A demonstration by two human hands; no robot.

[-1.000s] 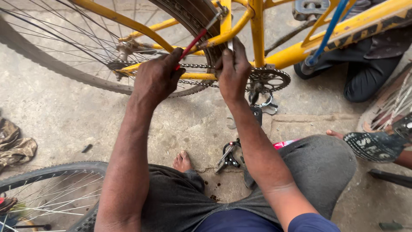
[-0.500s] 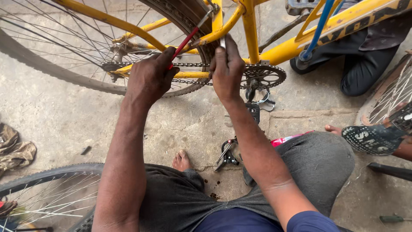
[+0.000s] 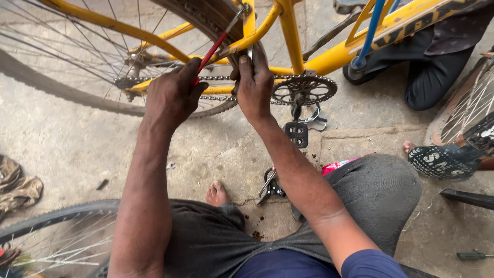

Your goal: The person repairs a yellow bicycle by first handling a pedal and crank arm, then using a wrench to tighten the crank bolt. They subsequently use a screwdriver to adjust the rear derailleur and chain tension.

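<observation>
A yellow bicycle frame [image 3: 296,38] stands in front of me with its rear wheel [image 3: 67,62], chain and chainring [image 3: 303,90]. My left hand [image 3: 172,95] grips a red-handled screwdriver [image 3: 213,49] whose metal tip reaches the frame beside the tyre. My right hand [image 3: 254,85] holds a small metal tool or part [image 3: 250,54] against the frame just behind the tyre. A black pedal [image 3: 297,134] hangs below the chainring.
Pliers [image 3: 270,185] lie on the concrete by my knee. Another wheel [image 3: 51,237] sits at lower left, a rag [image 3: 15,185] at far left. A second person's dark trousers [image 3: 432,67] and sandalled foot [image 3: 445,159] are at right. A green screwdriver [image 3: 471,255] lies at lower right.
Both hands stay at the frame by the tyre. The view has drifted slightly, so the bicycle sits a little further right and lower. The screwdriver tilts a bit more upright.
</observation>
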